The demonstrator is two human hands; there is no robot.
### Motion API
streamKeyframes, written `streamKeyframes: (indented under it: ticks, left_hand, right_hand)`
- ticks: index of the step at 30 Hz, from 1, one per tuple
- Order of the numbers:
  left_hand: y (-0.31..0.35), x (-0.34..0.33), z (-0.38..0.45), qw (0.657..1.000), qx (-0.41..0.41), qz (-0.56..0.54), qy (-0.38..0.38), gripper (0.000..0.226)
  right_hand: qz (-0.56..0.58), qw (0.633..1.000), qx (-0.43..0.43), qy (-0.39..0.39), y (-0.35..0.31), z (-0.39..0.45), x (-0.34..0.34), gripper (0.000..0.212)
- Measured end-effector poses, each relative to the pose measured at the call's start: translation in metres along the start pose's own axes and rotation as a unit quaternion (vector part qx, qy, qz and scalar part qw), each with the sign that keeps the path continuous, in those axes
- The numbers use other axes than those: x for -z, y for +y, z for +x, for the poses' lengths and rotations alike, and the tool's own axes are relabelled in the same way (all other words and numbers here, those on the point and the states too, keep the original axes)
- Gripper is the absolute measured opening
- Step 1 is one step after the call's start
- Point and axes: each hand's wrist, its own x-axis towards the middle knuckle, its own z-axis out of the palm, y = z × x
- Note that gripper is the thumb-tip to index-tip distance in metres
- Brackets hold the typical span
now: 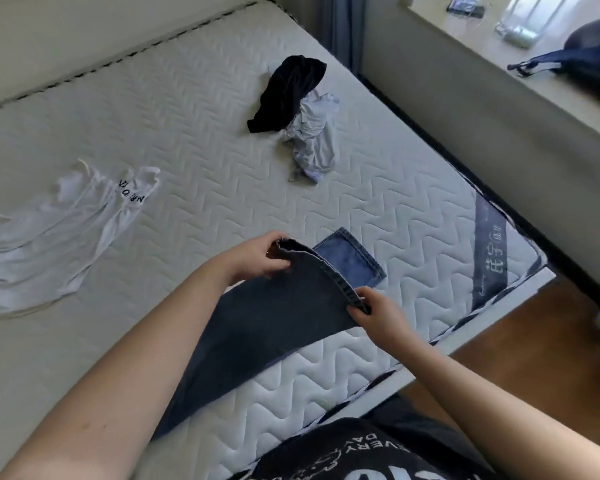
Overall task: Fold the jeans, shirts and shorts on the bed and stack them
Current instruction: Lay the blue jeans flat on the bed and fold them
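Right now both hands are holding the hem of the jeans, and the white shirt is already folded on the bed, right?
Not quite. The head view shows the white shirt lying crumpled, not folded. The left hand and right hand do hold the jeans hem.

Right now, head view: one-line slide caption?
Both hands pinch dark blue denim jeans' hem above white quilted mattress.

Jeans [274, 327]: dark blue denim, matt, coarse weave; stitched hem ridged, paler blue on the inside face. Mattress [194, 133]: off-white quilted cloth, zigzag stitching, matt, with dark braided piping along its far edge. White shirt [59, 233] near the left edge: thin soft cloth, creased, black printed letters. Black garment [288, 91]: soft cloth, faint sheen. Pale grey garment [314, 143]: crumpled light cloth. Floor [534, 348]: brown wood, smooth, slightly glossy.
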Motion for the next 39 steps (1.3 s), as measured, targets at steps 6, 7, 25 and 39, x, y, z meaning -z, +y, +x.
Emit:
streamKeyframes:
  ticks: [6, 7, 25, 39]
  left_hand:
    - [0.032, -0.056, 0.144, 0.989, 0.016, 0.144, 0.024, 0.023]
    - [0.033, -0.063, 0.167, 0.985, 0.026, 0.170, 0.029, 0.017]
    - [-0.084, -0.136, 0.401, 0.949, 0.097, 0.278, 0.111, 0.027]
    - [-0.107, -0.130, 0.437, 0.967, 0.091, 0.237, 0.025, 0.023]
  right_hand:
    - [-0.005, 0.997, -0.075, -0.035, 0.075, 0.067, 0.042, 0.014]
    - [-0.005, 0.995, -0.084, -0.044, 0.086, 0.081, 0.046, 0.014]
    - [-0.084, 0.984, -0.150, -0.038, 0.238, 0.249, -0.007, 0.026]
    - [-0.009, 0.971, -0.231, -0.066, 0.256, 0.282, -0.021, 0.030]
